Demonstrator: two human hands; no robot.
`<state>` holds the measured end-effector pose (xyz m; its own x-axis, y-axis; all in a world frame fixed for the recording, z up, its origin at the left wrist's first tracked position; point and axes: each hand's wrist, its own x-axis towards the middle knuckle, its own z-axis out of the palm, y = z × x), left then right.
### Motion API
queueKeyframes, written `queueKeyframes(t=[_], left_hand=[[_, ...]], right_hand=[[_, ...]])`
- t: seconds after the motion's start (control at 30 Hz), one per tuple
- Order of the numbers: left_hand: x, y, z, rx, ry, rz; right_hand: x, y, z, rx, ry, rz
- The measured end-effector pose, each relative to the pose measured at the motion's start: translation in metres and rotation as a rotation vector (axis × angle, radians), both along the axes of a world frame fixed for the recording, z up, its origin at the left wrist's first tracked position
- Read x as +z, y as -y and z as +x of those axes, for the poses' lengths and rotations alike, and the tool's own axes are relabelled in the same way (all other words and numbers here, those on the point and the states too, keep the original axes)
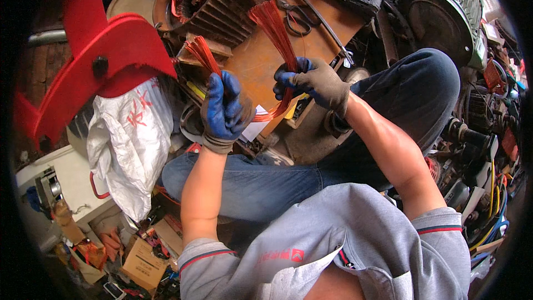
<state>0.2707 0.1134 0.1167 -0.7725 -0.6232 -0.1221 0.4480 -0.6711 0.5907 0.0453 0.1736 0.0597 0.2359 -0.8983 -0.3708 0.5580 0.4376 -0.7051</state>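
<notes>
A U-shaped bundle of copper wire (275, 25) hangs between my hands, its loose ends pointing up and away from me. My left hand (226, 110), in a blue-coated work glove, is closed around the left leg of the bundle. Around the right leg, my gloved right hand (315, 80) is closed, with the longer straight strands standing out above it. The bend of the bundle dips between and below both hands. Past them lies a rusty brown worktop (258, 55), with black-handled scissors (300, 19) on it and a long metal rod (325, 22) to their right.
A finned motor housing (222, 14) with wire inside sits at the far left of the worktop. Left stand a red metal machine (119, 50) and a white sack (130, 150). A cardboard box (143, 264) lies lower left. At right are a green motor casing (463, 11) and scrap.
</notes>
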Motion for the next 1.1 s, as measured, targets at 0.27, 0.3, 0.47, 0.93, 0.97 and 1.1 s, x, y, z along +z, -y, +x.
queueKeyframes(t=[0.27,0.3,0.47,0.93,0.97,1.1], left_hand=[[-0.011,0.015,0.0,-0.105,-0.259,0.306],[-0.013,0.017,-0.001,-0.138,-0.266,0.314],[-0.019,0.022,0.0,-0.215,-0.282,0.29],[-0.017,0.027,0.007,-0.199,-0.294,0.305],[-0.017,0.025,0.006,-0.209,-0.268,0.305],[-0.018,0.022,0.002,-0.235,-0.242,0.299]], right_hand=[[0.011,-0.005,-0.001,0.025,0.2,-0.068],[0.011,-0.004,-0.001,0.038,0.129,-0.032],[0.008,0.001,0.004,0.046,-0.044,-0.024],[0.017,0.014,-0.009,-0.283,-0.197,-0.045],[0.018,0.015,-0.01,-0.318,-0.198,-0.029],[0.019,0.019,-0.016,-0.228,0.053,0.066]])
